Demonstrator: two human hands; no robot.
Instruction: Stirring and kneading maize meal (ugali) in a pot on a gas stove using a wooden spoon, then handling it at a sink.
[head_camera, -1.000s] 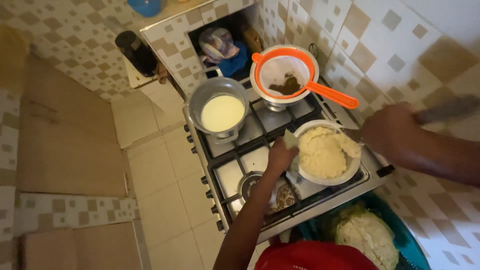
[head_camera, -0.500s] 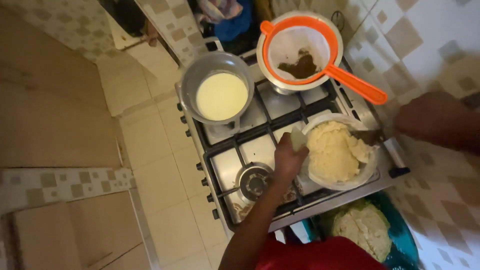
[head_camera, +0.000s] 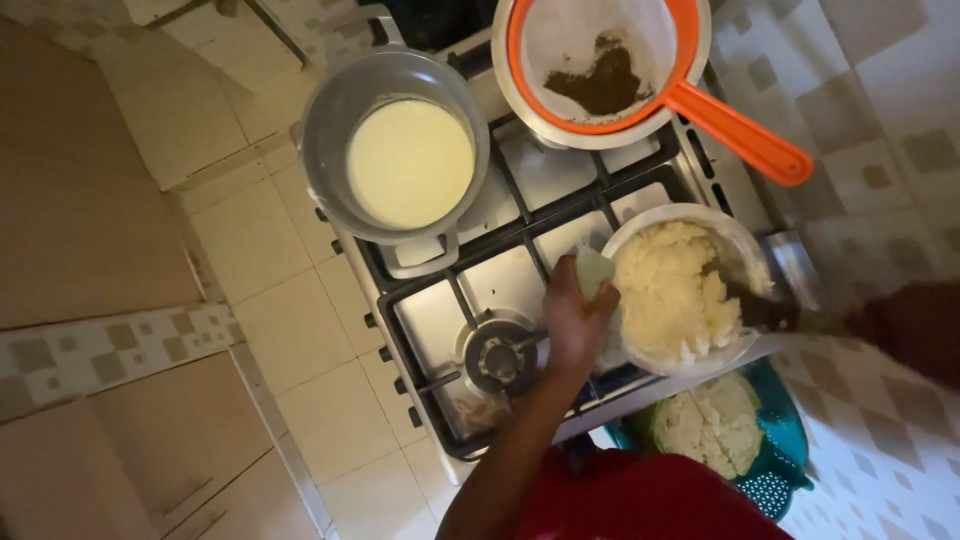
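On the stove's (head_camera: 520, 270) front right burner sits a pale pot (head_camera: 700, 212) full of thick white mash (head_camera: 665, 295). My left hand (head_camera: 572, 325) grips the pot's left rim through a small folded pale cloth (head_camera: 592, 270). From the right edge, my right hand (head_camera: 905, 325) holds a dark-handled stirring utensil (head_camera: 762, 310) whose tip is dug into the mash. The hand is dim and partly cut off.
A grey pot (head_camera: 330, 110) of creamy white liquid stands on the back left burner. An orange-rimmed strainer (head_camera: 740, 130) with brown dregs rests over a vessel at the back right. The front left burner (head_camera: 498, 355) is bare. A teal basket (head_camera: 785, 440) with a pale leafy head sits below the stove.
My right hand has come down from the right and put the utensil into the mash. My left hand stays on the pot rim. The view has moved closer to the stove.
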